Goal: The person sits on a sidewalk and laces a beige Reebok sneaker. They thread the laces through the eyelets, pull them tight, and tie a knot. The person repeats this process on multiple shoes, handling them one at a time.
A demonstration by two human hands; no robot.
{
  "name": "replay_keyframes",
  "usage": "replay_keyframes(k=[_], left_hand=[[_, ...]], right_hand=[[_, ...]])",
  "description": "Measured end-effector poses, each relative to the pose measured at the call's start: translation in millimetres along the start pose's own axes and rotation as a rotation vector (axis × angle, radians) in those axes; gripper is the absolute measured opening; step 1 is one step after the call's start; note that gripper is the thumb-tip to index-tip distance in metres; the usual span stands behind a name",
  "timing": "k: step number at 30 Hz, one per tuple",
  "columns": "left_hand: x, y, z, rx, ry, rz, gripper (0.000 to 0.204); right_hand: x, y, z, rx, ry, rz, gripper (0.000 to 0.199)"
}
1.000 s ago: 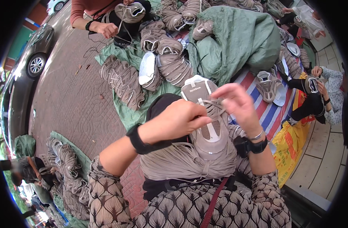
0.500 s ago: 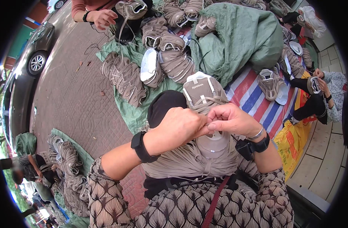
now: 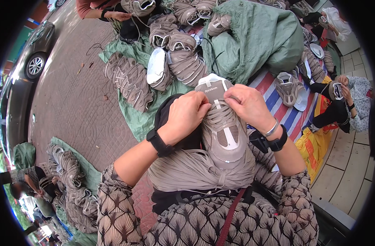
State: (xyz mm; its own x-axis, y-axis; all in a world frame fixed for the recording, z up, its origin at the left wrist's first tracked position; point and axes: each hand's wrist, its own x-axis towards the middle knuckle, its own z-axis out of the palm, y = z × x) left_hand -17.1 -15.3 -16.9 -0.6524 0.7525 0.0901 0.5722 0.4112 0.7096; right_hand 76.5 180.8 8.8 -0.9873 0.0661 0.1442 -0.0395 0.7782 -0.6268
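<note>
A beige-grey sneaker [image 3: 224,141] rests over my lap, its toe toward me and its tongue [image 3: 212,87] pointing away. Flat laces [image 3: 218,117] cross its front in rows. My left hand [image 3: 187,110] is closed in a pinch at the left side of the upper lacing. On the opposite side my right hand [image 3: 250,107] pinches too, thumb against fingers. Both seem to grip the shoelace, though the bit between the fingertips is mostly hidden. Beneath the toe, a thick bundle of loose beige laces [image 3: 183,170] lies across my lap.
Tied bundles of sneakers [image 3: 130,82] lie on green sheeting beyond my knees. A large green sack [image 3: 257,39] stands past a striped sheet [image 3: 269,88]. Another person [image 3: 357,98] handles a shoe at right; a worker's hand [image 3: 120,15] shows at top. A car [image 3: 27,69] stands left.
My hands were together over the middle of the sneaker; they have parted and moved up to either side of the upper lacing. The worker's hand at the top has dropped beside a shoe.
</note>
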Motion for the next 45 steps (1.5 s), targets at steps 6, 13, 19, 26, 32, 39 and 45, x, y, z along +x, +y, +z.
replay_keyframes(k=[6,13,19,26,32,39,45], left_hand=[[8.8,1.3,7.5,0.045,-0.021,-0.007,0.016],[8.0,-0.6,9.8,0.062,0.013,0.069,0.012],[14.0,-8.5,14.6,0.043,-0.094,0.087,0.017],[11.7,-4.3,-15.2,0.078,-0.202,0.200,0.017],[-6.9,-19.1,-90.3,0.418,-0.372,-0.264,0.026],[-209.4,-202.8,-193.7,0.720,-0.008,-0.781,0.031],[-313.6,-236.4,-199.1,0.276,0.223,-1.067,0.022]], right_hand=[[10.7,9.0,-8.1,0.013,-0.133,-0.077,0.008],[21.8,21.3,9.7,-0.059,-0.119,-0.209,0.012],[24.1,27.1,-0.1,0.062,-0.226,-0.104,0.010],[10.4,1.5,11.1,0.063,0.055,-0.193,0.019],[-61.1,48.6,5.6,0.286,0.511,0.120,0.025],[-96.0,51.0,25.4,0.565,0.260,0.352,0.026],[-89.5,66.1,7.9,0.642,0.052,0.337,0.008]])
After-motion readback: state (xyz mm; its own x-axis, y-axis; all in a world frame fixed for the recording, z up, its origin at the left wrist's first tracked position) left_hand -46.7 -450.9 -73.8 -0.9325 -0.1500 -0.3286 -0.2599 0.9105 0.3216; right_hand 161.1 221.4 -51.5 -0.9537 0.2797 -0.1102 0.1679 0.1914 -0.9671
